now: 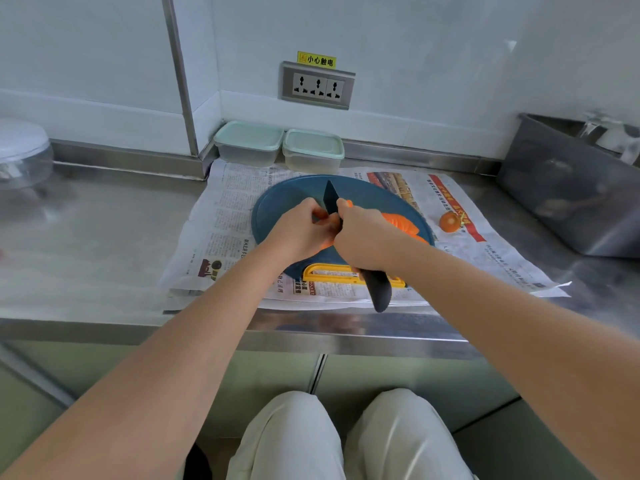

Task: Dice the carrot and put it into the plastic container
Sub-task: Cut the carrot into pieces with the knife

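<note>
Your right grip [363, 237] was clenched round the knife [379, 289], its blade angled up between your hands. Your left grip [301, 230] pinched a carrot piece [325, 244] over the board [287, 199], right beside the blade, where a slip could have nicked them. The slices [398, 223] lay near. Beyond, both containers [249, 142] were lidded, blocking any transfer.

Head camera looks down, close over the counter [104, 237]
</note>
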A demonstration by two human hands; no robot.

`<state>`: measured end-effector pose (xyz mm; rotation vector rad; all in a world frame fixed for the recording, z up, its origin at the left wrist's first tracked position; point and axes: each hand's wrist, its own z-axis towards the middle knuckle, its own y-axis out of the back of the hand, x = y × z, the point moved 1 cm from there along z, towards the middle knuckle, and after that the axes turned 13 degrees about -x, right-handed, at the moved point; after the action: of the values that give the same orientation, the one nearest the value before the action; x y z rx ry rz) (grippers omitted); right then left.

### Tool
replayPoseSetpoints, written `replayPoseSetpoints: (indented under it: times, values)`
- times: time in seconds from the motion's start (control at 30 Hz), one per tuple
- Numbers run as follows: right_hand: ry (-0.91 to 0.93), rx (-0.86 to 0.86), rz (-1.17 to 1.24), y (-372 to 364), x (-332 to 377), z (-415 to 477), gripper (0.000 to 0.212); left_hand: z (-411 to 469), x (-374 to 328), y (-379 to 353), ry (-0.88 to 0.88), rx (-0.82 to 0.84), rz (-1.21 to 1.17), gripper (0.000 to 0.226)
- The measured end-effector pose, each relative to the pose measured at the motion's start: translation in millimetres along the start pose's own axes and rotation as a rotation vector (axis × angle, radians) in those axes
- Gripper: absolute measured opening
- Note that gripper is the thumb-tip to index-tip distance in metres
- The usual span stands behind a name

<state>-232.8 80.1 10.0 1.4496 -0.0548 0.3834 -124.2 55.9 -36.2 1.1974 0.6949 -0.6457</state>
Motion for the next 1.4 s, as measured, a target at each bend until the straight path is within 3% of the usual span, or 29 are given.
replayPoseSetpoints:
  times: [0.1,0.2,0.63,0.8,1.4]
  values:
    - [-0.031,0.06,0.011,-16,0,-8,0.069,1,3,-1,0.025,-0.005,-0.022,0.039]
    - [-0.061,0.03,0.081,-27,-3,-10,0.077,3,7,-1,0.051,-0.011,-0.045,0.04]
    - [-0.168,0.028,0.377,0,-33,-4,0.07,-1,8,-1,0.15,-0.004,-0.206,0.034]
    - [-0.119,0.02,0.374,22,-30,-8,0.066,3,9,-4,0.12,-0.028,-0.038,0.05]
    - [-0.099,0.023,0.297,24,-24,-8,0.071,7,11,-7,0.104,-0.025,-0.016,0.041]
